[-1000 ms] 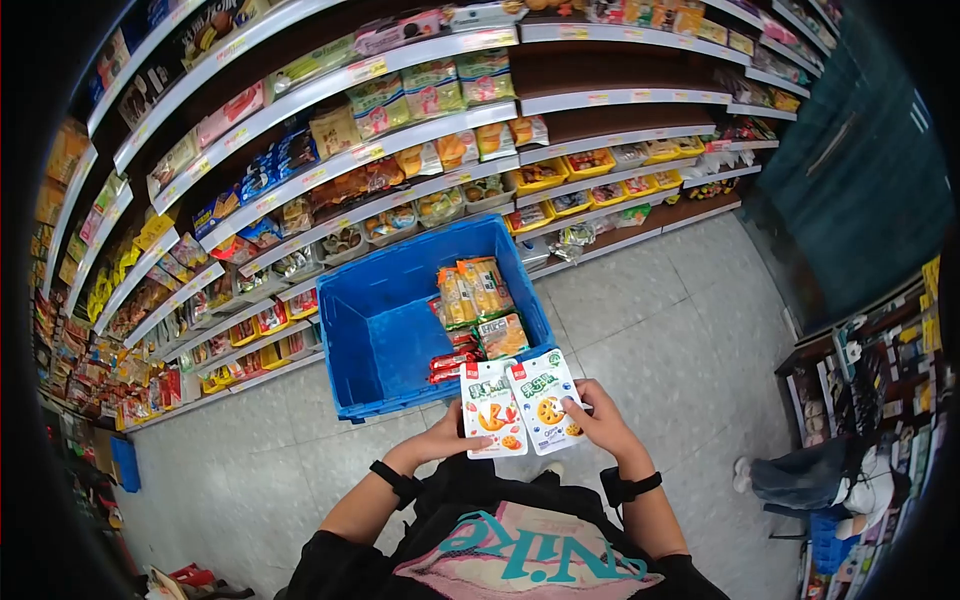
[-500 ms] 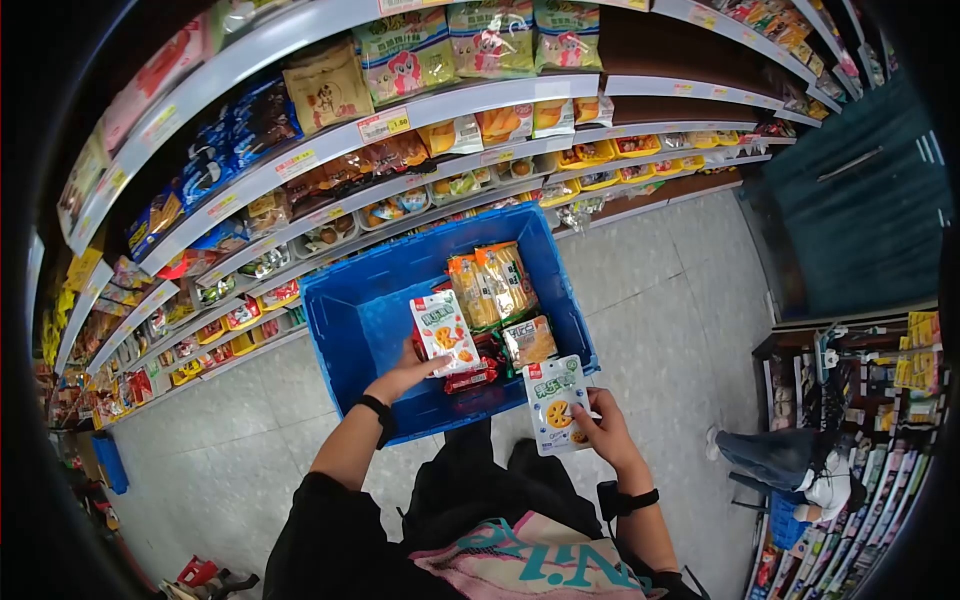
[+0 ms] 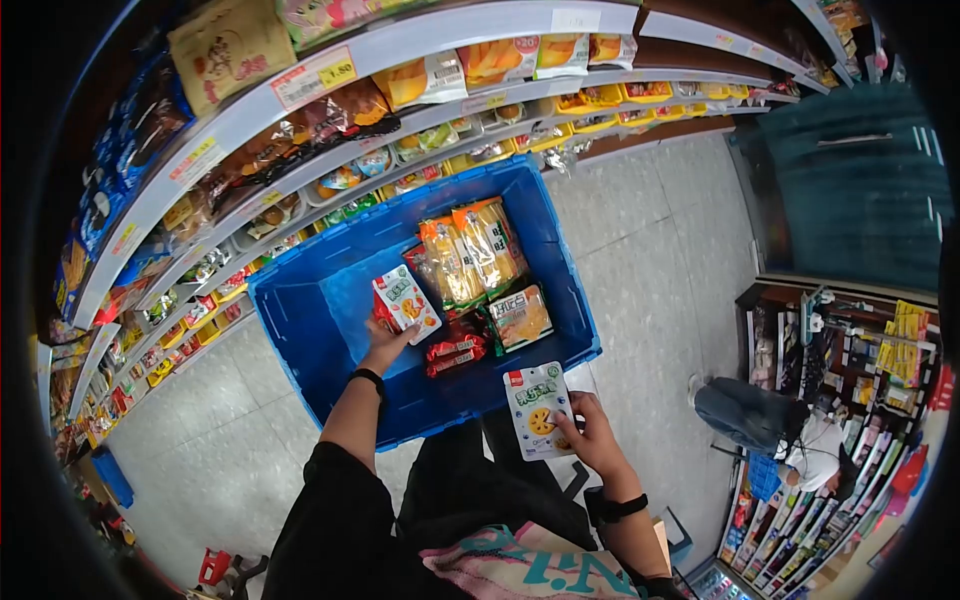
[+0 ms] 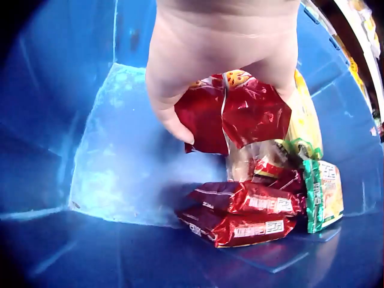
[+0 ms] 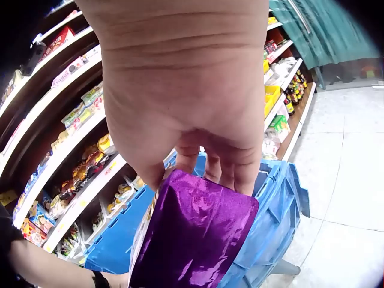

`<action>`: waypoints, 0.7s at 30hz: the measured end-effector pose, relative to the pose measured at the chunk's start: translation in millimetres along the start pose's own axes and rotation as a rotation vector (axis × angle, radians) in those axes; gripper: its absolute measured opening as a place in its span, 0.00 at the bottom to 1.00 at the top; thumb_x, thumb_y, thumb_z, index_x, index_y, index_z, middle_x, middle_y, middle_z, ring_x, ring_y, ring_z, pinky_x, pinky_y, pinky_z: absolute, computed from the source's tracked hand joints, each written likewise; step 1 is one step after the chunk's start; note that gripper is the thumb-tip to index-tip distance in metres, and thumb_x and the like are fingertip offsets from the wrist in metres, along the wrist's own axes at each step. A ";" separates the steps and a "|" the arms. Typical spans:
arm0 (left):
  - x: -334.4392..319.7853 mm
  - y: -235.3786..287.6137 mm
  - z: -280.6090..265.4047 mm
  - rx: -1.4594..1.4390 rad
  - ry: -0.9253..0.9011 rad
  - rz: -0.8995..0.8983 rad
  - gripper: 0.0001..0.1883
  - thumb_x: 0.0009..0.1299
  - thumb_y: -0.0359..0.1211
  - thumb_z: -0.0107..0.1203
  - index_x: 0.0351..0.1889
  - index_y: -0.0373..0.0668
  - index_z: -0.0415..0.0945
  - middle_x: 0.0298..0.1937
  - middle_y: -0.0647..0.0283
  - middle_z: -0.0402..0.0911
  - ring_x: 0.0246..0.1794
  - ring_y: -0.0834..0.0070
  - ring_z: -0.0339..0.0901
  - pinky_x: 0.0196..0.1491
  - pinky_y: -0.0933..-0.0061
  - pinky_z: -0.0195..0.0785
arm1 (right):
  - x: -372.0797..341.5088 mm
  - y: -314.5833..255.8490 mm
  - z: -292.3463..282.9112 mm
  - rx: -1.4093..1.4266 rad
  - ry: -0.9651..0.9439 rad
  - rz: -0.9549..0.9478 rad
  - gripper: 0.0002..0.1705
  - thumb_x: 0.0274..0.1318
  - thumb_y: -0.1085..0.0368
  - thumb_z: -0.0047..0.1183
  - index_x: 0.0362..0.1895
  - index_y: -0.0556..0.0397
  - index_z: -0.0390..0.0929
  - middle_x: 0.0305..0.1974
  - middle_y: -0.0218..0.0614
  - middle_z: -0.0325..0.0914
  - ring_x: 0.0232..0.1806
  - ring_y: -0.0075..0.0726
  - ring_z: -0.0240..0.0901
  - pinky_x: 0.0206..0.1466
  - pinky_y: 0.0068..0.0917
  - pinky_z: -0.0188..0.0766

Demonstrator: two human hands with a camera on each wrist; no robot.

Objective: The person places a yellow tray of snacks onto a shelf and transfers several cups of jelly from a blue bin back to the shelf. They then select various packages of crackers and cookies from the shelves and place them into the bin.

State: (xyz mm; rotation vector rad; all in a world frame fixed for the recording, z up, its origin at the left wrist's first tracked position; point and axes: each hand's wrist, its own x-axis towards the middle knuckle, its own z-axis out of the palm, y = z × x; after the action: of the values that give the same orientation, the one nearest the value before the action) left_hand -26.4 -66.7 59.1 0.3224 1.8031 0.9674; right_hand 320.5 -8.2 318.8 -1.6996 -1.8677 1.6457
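My left hand (image 3: 383,347) reaches into the blue crate (image 3: 290,345) and grips a white cookie pouch (image 3: 408,302) with strawberry pictures. Its shiny red back faces the left wrist camera, with thumb and fingers around its sides. Over the crate's near right edge, my right hand (image 3: 594,438) pinches a second cookie pouch (image 3: 538,412), white in front with berry pictures. That pouch's back (image 5: 198,228) is shiny purple. Red snack packets (image 4: 258,219) lie in the crate below the left hand. Beside them are yellow-orange snack packs (image 3: 482,255) and a green-edged pack (image 3: 522,318).
Store shelves (image 3: 450,105) full of packaged snacks run along the crate's far side. Tiled floor (image 3: 640,230) stretches to the right. A person (image 3: 760,420) with a blue basket (image 3: 765,478) is by another shelf at the right.
The two pouches were side by side in front of my body. My left hand has carried the strawberry pouch forward and left into the crate; the right hand keeps the other near the edge.
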 end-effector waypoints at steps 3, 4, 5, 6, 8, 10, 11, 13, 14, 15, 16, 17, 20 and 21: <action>-1.3 1.2 7.0 0.151 0.037 0.094 0.45 0.56 0.32 0.69 0.60 0.37 0.42 0.58 0.52 0.66 0.60 0.67 0.66 0.60 0.68 0.65 | -2.4 2.5 -0.1 -0.011 0.009 0.037 0.14 0.58 0.62 0.56 0.35 0.59 0.67 0.48 0.49 0.68 0.48 0.47 0.69 0.49 0.33 0.69; -4.5 2.3 7.7 0.020 0.008 0.094 0.47 0.56 0.30 0.69 0.62 0.36 0.40 0.59 0.51 0.64 0.61 0.66 0.66 0.60 0.67 0.64 | -3.4 4.4 -0.7 -0.007 0.011 0.046 0.14 0.58 0.62 0.56 0.35 0.59 0.67 0.48 0.49 0.68 0.48 0.47 0.69 0.49 0.33 0.69; -14.6 20.8 9.0 -0.111 -0.019 0.096 0.48 0.56 0.29 0.68 0.64 0.35 0.39 0.60 0.50 0.62 0.61 0.65 0.66 0.61 0.66 0.64 | -3.6 6.9 -1.8 -0.028 0.023 0.033 0.14 0.58 0.63 0.56 0.35 0.60 0.67 0.48 0.50 0.68 0.49 0.48 0.69 0.49 0.34 0.69; -21.2 30.3 10.5 -0.106 -0.023 0.098 0.48 0.56 0.29 0.68 0.64 0.35 0.39 0.60 0.50 0.62 0.61 0.65 0.66 0.61 0.66 0.64 | -3.7 8.7 -2.2 -0.049 0.036 0.016 0.14 0.58 0.63 0.56 0.35 0.60 0.67 0.48 0.50 0.68 0.49 0.49 0.69 0.50 0.34 0.69; -32.8 42.0 12.4 -0.239 0.059 0.091 0.49 0.58 0.28 0.67 0.66 0.37 0.37 0.61 0.51 0.61 0.63 0.65 0.64 0.62 0.65 0.63 | -4.5 6.8 -3.7 -0.031 0.049 0.026 0.14 0.57 0.63 0.56 0.35 0.60 0.67 0.48 0.51 0.68 0.49 0.50 0.69 0.51 0.34 0.68; -43.5 56.6 13.6 -0.234 0.057 0.173 0.48 0.59 0.27 0.65 0.66 0.37 0.35 0.61 0.51 0.61 0.63 0.65 0.64 0.62 0.65 0.63 | -3.8 5.0 -6.2 -0.015 0.061 0.028 0.14 0.57 0.63 0.56 0.35 0.60 0.67 0.48 0.51 0.69 0.49 0.51 0.69 0.51 0.34 0.68; -51.5 66.8 16.0 -0.277 -0.006 0.219 0.48 0.59 0.26 0.64 0.66 0.37 0.35 0.61 0.51 0.61 0.63 0.65 0.64 0.62 0.65 0.63 | -3.6 4.5 -6.9 -0.002 0.069 0.033 0.14 0.57 0.64 0.56 0.34 0.60 0.67 0.48 0.51 0.69 0.49 0.51 0.69 0.51 0.34 0.68; -62.9 84.9 29.6 -0.360 -0.121 0.312 0.45 0.60 0.23 0.62 0.65 0.37 0.36 0.61 0.51 0.60 0.63 0.65 0.65 0.62 0.64 0.63 | -4.4 5.5 -7.4 0.016 0.078 0.030 0.14 0.57 0.64 0.57 0.34 0.60 0.67 0.48 0.52 0.69 0.50 0.51 0.69 0.52 0.34 0.68; -65.0 92.6 38.7 -0.308 -0.146 0.333 0.46 0.59 0.24 0.63 0.65 0.38 0.36 0.61 0.51 0.60 0.62 0.65 0.65 0.62 0.64 0.63 | -4.4 7.3 -7.7 0.004 0.090 0.019 0.14 0.56 0.64 0.57 0.34 0.60 0.67 0.48 0.51 0.69 0.50 0.50 0.68 0.52 0.34 0.67; -62.1 94.1 50.2 -0.276 -0.189 0.387 0.48 0.59 0.25 0.64 0.65 0.37 0.35 0.61 0.51 0.60 0.62 0.65 0.65 0.63 0.63 0.62 | -2.6 8.1 -7.8 -0.009 0.102 0.007 0.14 0.56 0.64 0.57 0.34 0.60 0.67 0.48 0.51 0.69 0.50 0.50 0.68 0.52 0.34 0.67; -60.1 96.9 62.4 -0.243 -0.231 0.439 0.49 0.58 0.26 0.66 0.66 0.36 0.35 0.60 0.51 0.60 0.62 0.64 0.65 0.63 0.63 0.62 | -0.9 7.4 -8.2 -0.004 0.103 -0.004 0.14 0.56 0.64 0.57 0.34 0.60 0.67 0.48 0.51 0.69 0.50 0.50 0.68 0.52 0.34 0.67; -57.3 99.3 74.6 -0.176 -0.263 0.483 0.52 0.57 0.28 0.67 0.67 0.35 0.33 0.61 0.50 0.60 0.63 0.64 0.64 0.63 0.63 0.61 | -1.0 6.5 -8.7 0.014 0.104 -0.003 0.14 0.56 0.64 0.57 0.34 0.60 0.67 0.48 0.51 0.69 0.50 0.49 0.68 0.52 0.34 0.67; -34.9 110.6 106.3 0.070 -0.293 0.602 0.60 0.52 0.36 0.71 0.70 0.31 0.33 0.64 0.45 0.58 0.65 0.59 0.62 0.64 0.64 0.59 | -4.7 1.8 -11.3 0.035 0.113 0.004 0.14 0.56 0.64 0.58 0.34 0.59 0.67 0.48 0.50 0.69 0.50 0.48 0.68 0.52 0.34 0.67; -30.8 121.2 114.7 0.130 -0.260 0.627 0.60 0.51 0.37 0.72 0.70 0.31 0.33 0.64 0.43 0.57 0.65 0.58 0.62 0.64 0.63 0.59 | -5.4 1.2 -12.9 0.038 0.117 0.006 0.14 0.56 0.64 0.58 0.34 0.59 0.67 0.48 0.50 0.69 0.50 0.48 0.68 0.52 0.34 0.67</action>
State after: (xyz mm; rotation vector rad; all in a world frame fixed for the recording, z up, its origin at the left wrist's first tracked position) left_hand 61.9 45.5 150.7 1.0908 1.5482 1.1653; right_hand 332.1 -4.8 326.0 -1.7480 -1.7682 1.5382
